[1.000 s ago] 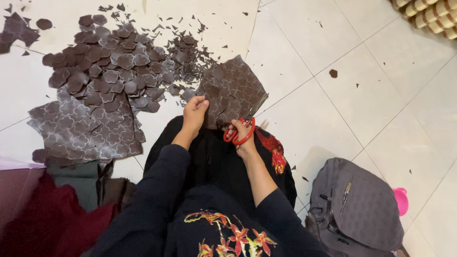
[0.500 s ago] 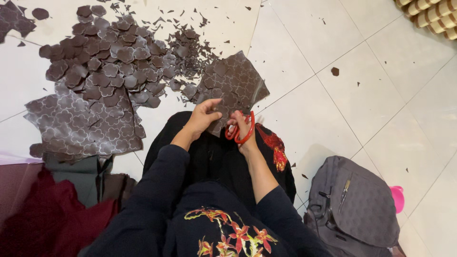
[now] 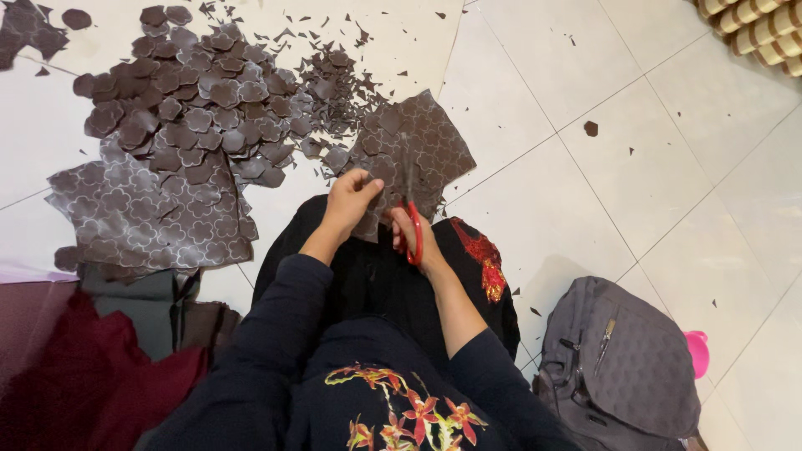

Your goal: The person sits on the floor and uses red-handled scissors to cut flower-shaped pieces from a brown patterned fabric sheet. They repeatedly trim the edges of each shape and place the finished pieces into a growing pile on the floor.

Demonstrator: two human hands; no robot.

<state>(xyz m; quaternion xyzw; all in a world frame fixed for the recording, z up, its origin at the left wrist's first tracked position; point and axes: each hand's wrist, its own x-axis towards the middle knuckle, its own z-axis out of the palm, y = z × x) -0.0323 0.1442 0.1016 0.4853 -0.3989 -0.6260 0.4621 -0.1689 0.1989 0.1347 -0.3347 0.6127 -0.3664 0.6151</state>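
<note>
A brown sheet patterned with flower outlines [image 3: 418,146] hangs over my lap. My left hand [image 3: 349,199] pinches its near left edge. My right hand [image 3: 409,235] grips red-handled scissors [image 3: 413,230], whose blades point up into the sheet. Left of the sheet, on the white tiled floor, lies a heap of cut brown flower shapes [image 3: 196,117]. A stack of uncut patterned sheets [image 3: 150,219] lies below that heap.
Small brown offcuts [image 3: 342,79] are scattered above the sheet. A grey backpack [image 3: 622,363] sits at the lower right, with a pink object [image 3: 697,351] behind it. Dark red cloth [image 3: 75,376] lies at the lower left. Striped rolls [image 3: 756,29] lie at the top right.
The sheet has turned in my hands. My left hand has shifted its grip along the edge, and the scissors have advanced into the sheet.
</note>
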